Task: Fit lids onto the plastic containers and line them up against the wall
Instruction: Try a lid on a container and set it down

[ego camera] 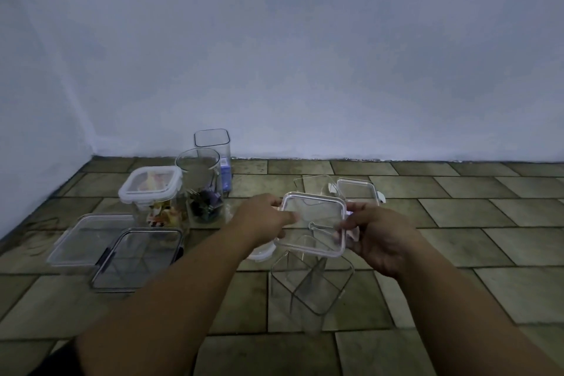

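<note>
Presently catalogued, centre of frame: one clear square lid, held off the floor and slightly tilted. The left hand pinched its left edge, thumb on top. The right hand gripped the right edge with fingers curled round the rim. Directly below, lower centre: one open square container, clear, standing on the tiled floor with a corner turned toward the viewer; judged to be the lid's mate. The step in hand appeared to be fitting. It would go best if the lid were turned until its corners matched the container's, lowered flat and pressed evenly along all four sides; whether it had side clips could not be told. Left of centre: one lidded container with a white-rimmed lid and coloured contents, and just beside it one round jar, uncovered, with dark items at the bottom. Behind these, close to the wall: one tall square container, uncovered. Lower left: two flat lids overlapping, a clear lid and a dark-rimmed lid. Above the hands: further clear pieces, too faint to sort. Open room: the strip of floor along the wall's foot, from centre to the right edge of the frame, looked free for lining up, whereas the left side was crowded, so a carried container would need care near the jar.
</note>
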